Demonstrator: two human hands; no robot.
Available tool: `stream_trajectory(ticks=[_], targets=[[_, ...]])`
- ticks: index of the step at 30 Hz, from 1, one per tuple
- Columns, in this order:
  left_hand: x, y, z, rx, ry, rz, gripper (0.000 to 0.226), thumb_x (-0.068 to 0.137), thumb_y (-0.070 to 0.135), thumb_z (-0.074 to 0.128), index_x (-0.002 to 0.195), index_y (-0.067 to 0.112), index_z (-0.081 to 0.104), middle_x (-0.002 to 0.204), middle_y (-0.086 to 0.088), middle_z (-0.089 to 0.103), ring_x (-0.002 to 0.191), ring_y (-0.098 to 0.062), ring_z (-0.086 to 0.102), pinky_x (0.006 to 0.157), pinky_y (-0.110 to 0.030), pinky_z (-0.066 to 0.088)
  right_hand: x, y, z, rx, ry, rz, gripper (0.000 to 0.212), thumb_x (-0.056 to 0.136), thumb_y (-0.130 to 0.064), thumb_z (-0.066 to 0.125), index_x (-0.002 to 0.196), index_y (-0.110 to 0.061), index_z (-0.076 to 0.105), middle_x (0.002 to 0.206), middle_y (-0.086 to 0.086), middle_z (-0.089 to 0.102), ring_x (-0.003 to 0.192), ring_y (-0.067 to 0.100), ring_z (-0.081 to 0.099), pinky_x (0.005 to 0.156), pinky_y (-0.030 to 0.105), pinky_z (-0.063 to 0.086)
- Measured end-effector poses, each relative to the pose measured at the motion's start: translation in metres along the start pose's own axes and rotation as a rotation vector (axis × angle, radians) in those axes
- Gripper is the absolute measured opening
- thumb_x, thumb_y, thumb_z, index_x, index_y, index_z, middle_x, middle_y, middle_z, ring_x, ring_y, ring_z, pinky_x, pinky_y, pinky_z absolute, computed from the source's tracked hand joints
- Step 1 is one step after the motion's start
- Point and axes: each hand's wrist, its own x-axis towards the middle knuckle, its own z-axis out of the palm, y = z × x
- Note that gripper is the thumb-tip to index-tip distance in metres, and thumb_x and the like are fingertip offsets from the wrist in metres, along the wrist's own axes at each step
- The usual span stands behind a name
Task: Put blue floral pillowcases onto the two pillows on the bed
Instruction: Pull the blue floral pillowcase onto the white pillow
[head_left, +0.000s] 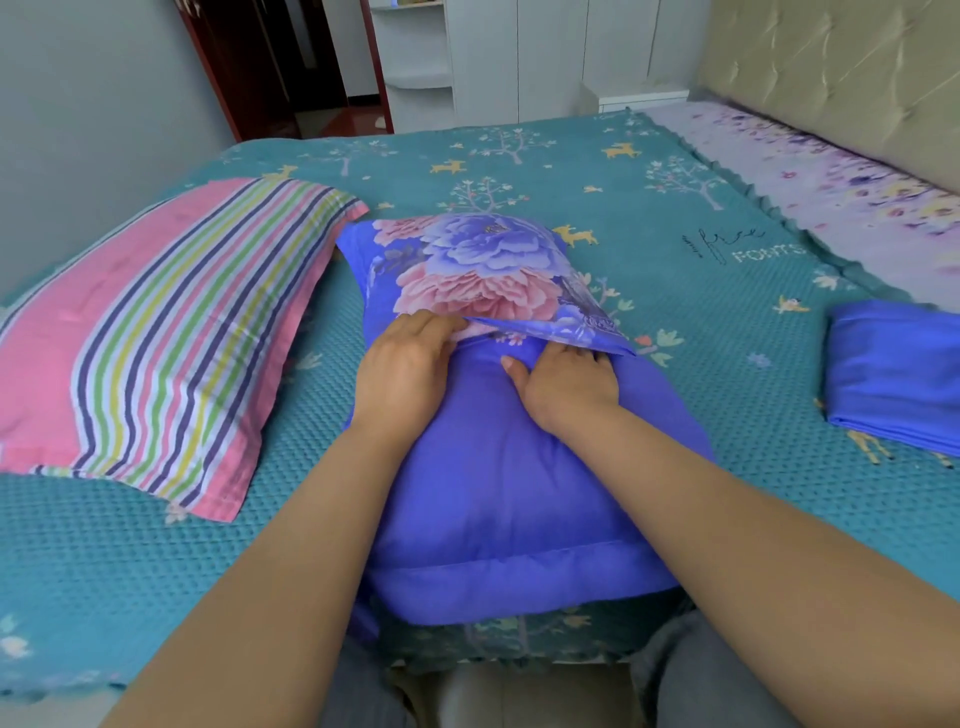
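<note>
**Both hands at the opening of the blue pillowcase**

The left hand (402, 374) lies flat on the blue floral pillowcase (498, 467), fingers straight and pointing far, their tips slipped just under the edge of the floral flap (483, 270) that folds over the plain blue side. The right hand (566, 384) rests beside it to the right, palm down, thumb spread toward the left and fingers pushed under the same flap edge; how those hidden fingertips lie cannot be told. Both forearms reach in from the near edge of the view, over grey trouser legs (701, 675).

The pillowcase, filled and plump, lies on the near middle of the bed (130, 561), its plain blue flange at the near edge of the mattress and its floral end, with pink and purple peonies, toward the far side. The bed is covered with a teal spread printed with trees and yellow deer.

To the left, just beside the blue pillow, lies a second pillow (156, 332) in a pink case with green, yellow and dark stripes. To the right, well apart, a folded blue cloth (893, 374) rests on the spread.

Farther right a lilac floral sheet (831, 182) runs along a padded beige headboard (831, 67). At the far side stand white cupboards (519, 52) and a dark red door frame (213, 73).
</note>
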Motion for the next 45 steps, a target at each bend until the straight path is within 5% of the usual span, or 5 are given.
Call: stream_trajectory(ticks=[8, 13, 23, 37, 45], targets=[[-0.004, -0.009, -0.010, -0.195, -0.041, -0.314, 0.035, 0.076, 0.009, 0.056, 0.109, 0.019, 0.053, 0.095, 0.002, 0.057, 0.080, -0.021, 0.053, 0.070, -0.034, 0.044, -0.051, -0.042, 0.002, 0.059, 0.400, -0.714, 0.045, 0.088, -0.033, 0.050, 0.128, -0.013, 0.054, 0.125, 0.005, 0.062, 0.114, 0.020, 0.058, 0.092, 0.033, 0.047], [-0.005, -0.024, -0.026, -0.135, 0.055, -0.276, 0.021, 0.077, 0.002, 0.057, 0.092, 0.014, 0.062, 0.096, -0.005, 0.057, 0.083, -0.027, 0.058, 0.071, -0.040, 0.048, -0.018, -0.031, 0.008, -0.089, -0.007, -0.461, 0.065, 0.093, -0.061, 0.023, 0.150, -0.029, 0.015, 0.158, -0.009, 0.015, 0.145, 0.016, 0.011, 0.115, 0.047, -0.002], [-0.016, -0.060, -0.036, -0.477, -0.072, -0.628, 0.025, 0.080, 0.010, 0.066, 0.063, 0.018, 0.051, 0.059, 0.003, 0.051, 0.055, -0.013, 0.047, 0.060, -0.028, 0.040, -0.051, -0.061, 0.008, -0.038, 0.213, -0.861, 0.053, 0.092, -0.045, 0.027, 0.136, -0.026, 0.047, 0.148, -0.001, 0.040, 0.139, 0.021, 0.032, 0.115, 0.045, 0.018], [-0.027, -0.070, -0.040, -0.218, -0.274, -0.503, 0.029, 0.075, -0.001, 0.056, 0.059, 0.017, 0.040, 0.056, 0.002, 0.046, 0.056, -0.019, 0.041, 0.056, -0.031, 0.036, -0.055, -0.092, 0.026, -0.213, 0.023, -0.557, 0.058, 0.102, -0.033, 0.023, 0.150, -0.006, 0.005, 0.159, 0.009, 0.005, 0.146, 0.025, 0.002, 0.116, 0.045, -0.003], [-0.033, -0.062, -0.040, -0.302, -0.336, -0.416, 0.035, 0.069, -0.013, 0.048, 0.059, 0.017, 0.035, 0.055, 0.003, 0.037, 0.047, -0.005, 0.034, 0.048, -0.015, 0.029, -0.041, -0.027, -0.014, -0.121, 0.070, -0.509, 0.054, 0.095, -0.052, 0.035, 0.136, -0.019, 0.045, 0.141, 0.004, 0.046, 0.130, 0.023, 0.041, 0.107, 0.034, 0.028]])
